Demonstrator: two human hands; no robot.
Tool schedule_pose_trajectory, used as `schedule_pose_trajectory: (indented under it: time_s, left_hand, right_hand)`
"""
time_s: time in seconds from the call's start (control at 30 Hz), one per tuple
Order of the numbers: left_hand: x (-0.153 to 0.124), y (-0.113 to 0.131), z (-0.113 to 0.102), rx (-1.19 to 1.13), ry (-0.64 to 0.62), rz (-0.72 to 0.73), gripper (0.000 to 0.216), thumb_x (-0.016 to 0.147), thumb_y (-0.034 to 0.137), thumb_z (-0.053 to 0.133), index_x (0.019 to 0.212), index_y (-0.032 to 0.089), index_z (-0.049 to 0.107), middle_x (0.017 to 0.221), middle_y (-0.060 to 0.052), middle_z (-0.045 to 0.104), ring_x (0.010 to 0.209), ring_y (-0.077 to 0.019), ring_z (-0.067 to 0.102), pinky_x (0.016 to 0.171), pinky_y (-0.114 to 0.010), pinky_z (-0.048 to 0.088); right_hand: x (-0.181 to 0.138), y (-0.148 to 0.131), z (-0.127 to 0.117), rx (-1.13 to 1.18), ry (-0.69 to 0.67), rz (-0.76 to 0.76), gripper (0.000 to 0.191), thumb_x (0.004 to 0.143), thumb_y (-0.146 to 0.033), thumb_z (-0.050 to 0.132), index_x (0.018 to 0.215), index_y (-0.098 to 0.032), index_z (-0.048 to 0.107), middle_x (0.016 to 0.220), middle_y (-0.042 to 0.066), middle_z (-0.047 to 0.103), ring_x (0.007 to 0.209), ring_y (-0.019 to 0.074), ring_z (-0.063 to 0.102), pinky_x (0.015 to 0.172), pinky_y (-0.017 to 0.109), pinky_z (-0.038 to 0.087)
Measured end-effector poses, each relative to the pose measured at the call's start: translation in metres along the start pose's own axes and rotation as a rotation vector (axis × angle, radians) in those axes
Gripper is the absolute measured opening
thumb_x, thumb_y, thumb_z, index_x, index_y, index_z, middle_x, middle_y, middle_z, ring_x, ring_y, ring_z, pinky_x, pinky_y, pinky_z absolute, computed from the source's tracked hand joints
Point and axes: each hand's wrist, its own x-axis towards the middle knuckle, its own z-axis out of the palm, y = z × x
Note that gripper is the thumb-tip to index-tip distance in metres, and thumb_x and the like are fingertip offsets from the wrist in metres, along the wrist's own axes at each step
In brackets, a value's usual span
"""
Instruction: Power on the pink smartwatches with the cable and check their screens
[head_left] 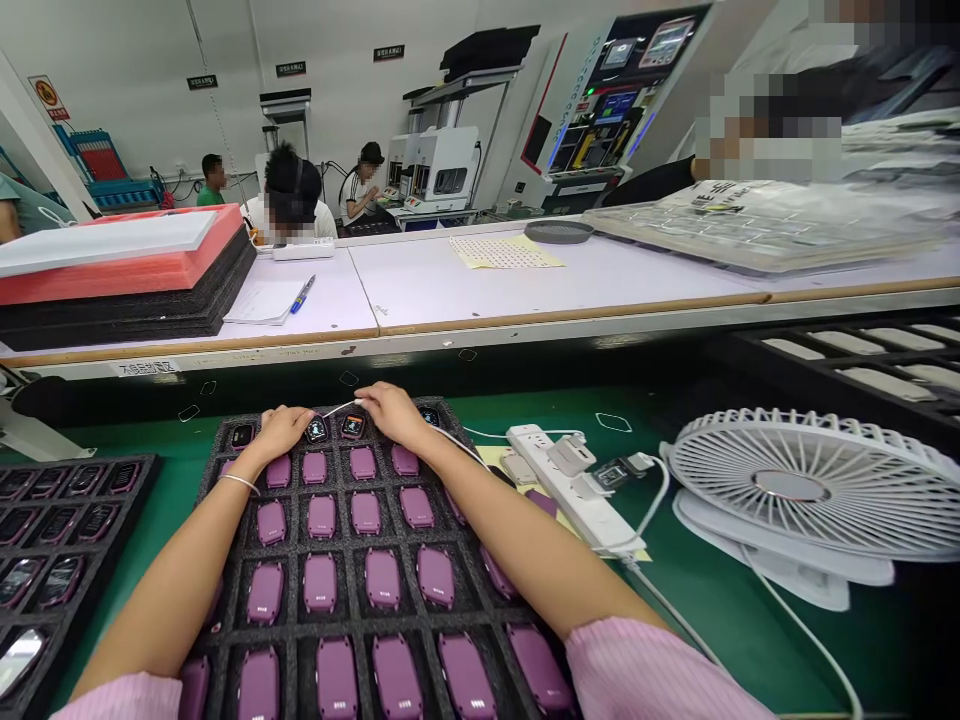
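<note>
A black foam tray point(296, 540) fills the middle of the bench, holding several purple smartwatch bodies point(382, 578), most with their backs up. At its far row my left hand point(281, 432) grips the edge of a smartwatch point(316, 429) with a lit screen. My right hand point(394, 412) is closed in a pinch on a white cable point(341, 408), which stretches across toward that watch. Just below the right hand lies another smartwatch point(353, 426) with its screen lit. A third lit watch point(429, 416) is partly hidden behind the right wrist.
Left stands another foam tray point(112, 540) of dark-screened watches. To the right are a white power strip point(574, 485) with cables and a white fan point(795, 485). A raised shelf point(420, 290) runs across, bearing foam sheets point(202, 270) and a pen point(303, 294). Several people sit or stand beyond.
</note>
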Motion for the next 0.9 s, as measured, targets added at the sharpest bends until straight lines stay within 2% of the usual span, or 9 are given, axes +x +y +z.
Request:
schedule_pose_trajectory:
  time_s: [0.07, 0.17, 0.3, 0.37, 0.47, 0.57, 0.67, 0.8, 0.9]
  left_hand:
    - [0.005, 0.0, -0.004, -0.044, -0.014, -0.019, 0.036, 0.098, 0.048, 0.059, 0.102, 0.014, 0.07, 0.101, -0.005, 0.072, 0.099, -0.0231, 0.069, 0.097, -0.047, 0.053]
    - [0.015, 0.002, -0.009, -0.115, 0.007, -0.04, 0.033, 0.094, 0.046, 0.065, 0.095, 0.014, 0.07, 0.094, -0.004, 0.073, 0.09, -0.021, 0.07, 0.087, -0.041, 0.056]
    - [0.016, 0.009, -0.015, -0.191, 0.165, -0.051, 0.023, 0.082, 0.041, 0.072, 0.078, 0.019, 0.071, 0.087, -0.007, 0.074, 0.097, -0.029, 0.068, 0.09, -0.044, 0.051]
    - [0.004, 0.011, -0.02, -0.258, 0.223, -0.021, 0.025, 0.077, 0.044, 0.071, 0.079, 0.02, 0.072, 0.091, -0.009, 0.075, 0.099, -0.0306, 0.067, 0.089, -0.043, 0.05]
    - [-0.031, 0.005, -0.034, -0.389, 0.246, 0.034, 0.041, 0.075, 0.056, 0.066, 0.09, 0.019, 0.072, 0.097, -0.009, 0.075, 0.092, -0.0257, 0.067, 0.085, -0.037, 0.052]
    - [-0.068, -0.01, -0.048, -0.469, 0.286, 0.021, 0.049, 0.075, 0.063, 0.061, 0.092, 0.018, 0.069, 0.096, -0.008, 0.074, 0.089, -0.0231, 0.067, 0.082, -0.034, 0.053]
    - [-0.088, -0.024, -0.051, -0.373, 0.261, 0.015, 0.046, 0.079, 0.061, 0.058, 0.089, 0.017, 0.065, 0.093, -0.009, 0.073, 0.086, -0.0225, 0.067, 0.08, -0.035, 0.055]
    - [-0.077, -0.02, -0.03, -0.191, 0.225, 0.063, 0.047, 0.084, 0.056, 0.052, 0.107, 0.016, 0.064, 0.1, -0.012, 0.072, 0.091, -0.0258, 0.068, 0.083, -0.039, 0.056]
    - [-0.046, 0.0, -0.008, -0.09, 0.209, 0.102, 0.042, 0.085, 0.047, 0.062, 0.115, 0.019, 0.066, 0.117, -0.013, 0.07, 0.111, -0.0298, 0.065, 0.099, -0.044, 0.051]
  right_hand:
    - [-0.008, -0.002, -0.023, -0.013, 0.049, -0.007, 0.029, 0.097, -0.013, 0.053, 0.112, -0.017, 0.077, 0.115, 0.014, 0.074, 0.11, 0.0264, 0.069, 0.103, 0.04, 0.049]
    - [-0.033, 0.0, -0.061, -0.019, 0.051, -0.044, 0.026, 0.096, -0.016, 0.055, 0.108, -0.02, 0.078, 0.108, 0.01, 0.073, 0.103, 0.0233, 0.069, 0.097, 0.036, 0.051]
    - [-0.08, 0.015, -0.087, -0.119, -0.061, -0.108, 0.025, 0.095, -0.018, 0.055, 0.105, -0.022, 0.077, 0.099, 0.007, 0.069, 0.096, 0.0216, 0.067, 0.09, 0.033, 0.051]
    - [-0.1, 0.024, -0.088, -0.187, -0.097, -0.073, 0.028, 0.097, -0.018, 0.051, 0.107, -0.022, 0.077, 0.099, 0.008, 0.068, 0.097, 0.0223, 0.066, 0.09, 0.033, 0.051]
    - [-0.115, 0.034, -0.08, -0.269, -0.122, 0.012, 0.031, 0.099, -0.017, 0.047, 0.111, -0.022, 0.076, 0.105, 0.009, 0.069, 0.103, 0.0237, 0.066, 0.093, 0.033, 0.05]
    - [-0.116, 0.034, -0.068, -0.375, -0.127, 0.132, 0.031, 0.1, -0.016, 0.046, 0.117, -0.019, 0.071, 0.112, 0.01, 0.068, 0.109, 0.0239, 0.066, 0.098, 0.033, 0.048]
    - [-0.11, 0.029, -0.056, -0.443, -0.123, 0.206, 0.03, 0.101, -0.015, 0.043, 0.12, -0.013, 0.066, 0.116, 0.015, 0.065, 0.109, 0.026, 0.067, 0.097, 0.035, 0.048]
    - [-0.104, 0.022, -0.047, -0.503, -0.18, 0.235, 0.028, 0.096, -0.021, 0.056, 0.121, -0.009, 0.062, 0.118, 0.023, 0.062, 0.1, 0.0338, 0.07, 0.086, 0.04, 0.051]
    - [-0.099, 0.019, -0.049, -0.532, -0.234, 0.204, 0.032, 0.091, -0.018, 0.064, 0.122, -0.01, 0.061, 0.119, 0.025, 0.061, 0.098, 0.0372, 0.071, 0.082, 0.041, 0.052]
